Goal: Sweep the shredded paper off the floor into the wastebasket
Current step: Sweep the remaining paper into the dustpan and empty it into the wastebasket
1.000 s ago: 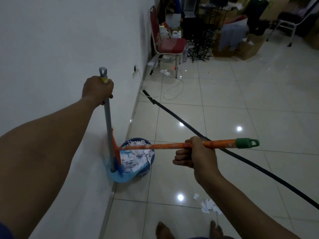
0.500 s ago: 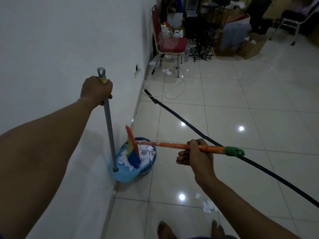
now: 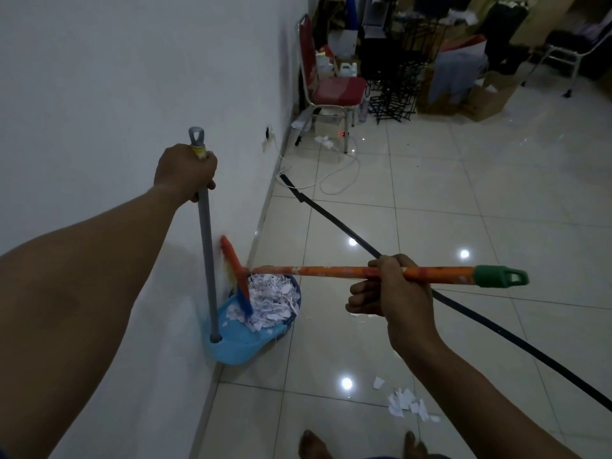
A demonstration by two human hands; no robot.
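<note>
Broom [image 3: 331, 270] brushing paper [image 3: 271, 301] off dustpan [image 3: 238, 346]

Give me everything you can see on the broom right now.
The broom has a long orange stick, scuffed and patchy, with a green plastic cap with a hanging loop at its near end. The right hand grips the stick near that cap and holds it roughly level. Its orange head, with blue and yellowish bristles, is blurred and stands on edge over the pale blue dustpan, bristles down into the shredded paper.
</note>
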